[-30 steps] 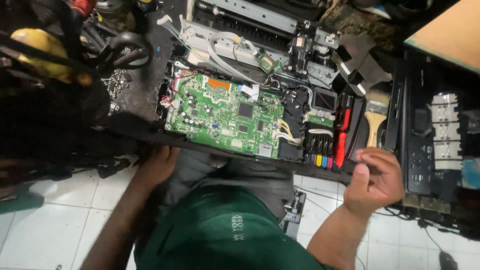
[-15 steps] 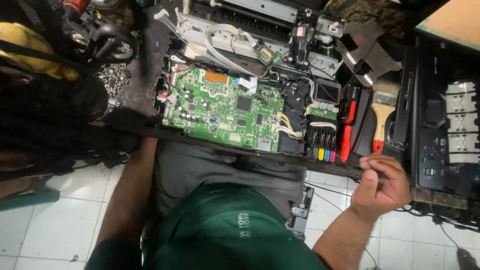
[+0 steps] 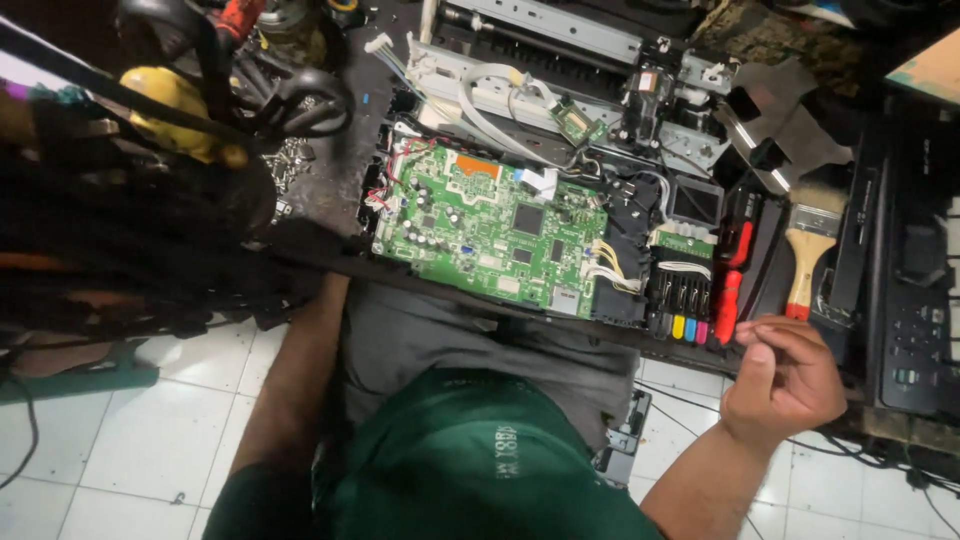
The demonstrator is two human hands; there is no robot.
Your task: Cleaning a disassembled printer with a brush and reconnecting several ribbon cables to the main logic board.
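My right hand (image 3: 785,378) hovers at the front edge of the workbench (image 3: 320,255), fingers curled in and thumb against them, with nothing visible inside. It is just below a red-handled screwdriver (image 3: 730,290) and a row of coloured ink cartridge tabs (image 3: 685,325). My left forearm (image 3: 290,390) reaches up to the bench edge, where the hand is hidden beneath it. An opened printer lies in front of me with its green circuit board (image 3: 490,235) exposed.
A paintbrush (image 3: 808,250) with a wooden handle lies right of the screwdriver. A black printer panel (image 3: 915,300) fills the right side. Metal printer mechanism (image 3: 560,60) sits behind the board. Dark cables and a yellow object (image 3: 170,100) crowd the left. White floor tiles (image 3: 130,430) lie below.
My left hand, seen at the bench edge a second ago, has slid out of sight under it. My right hand has drifted slightly right and down.
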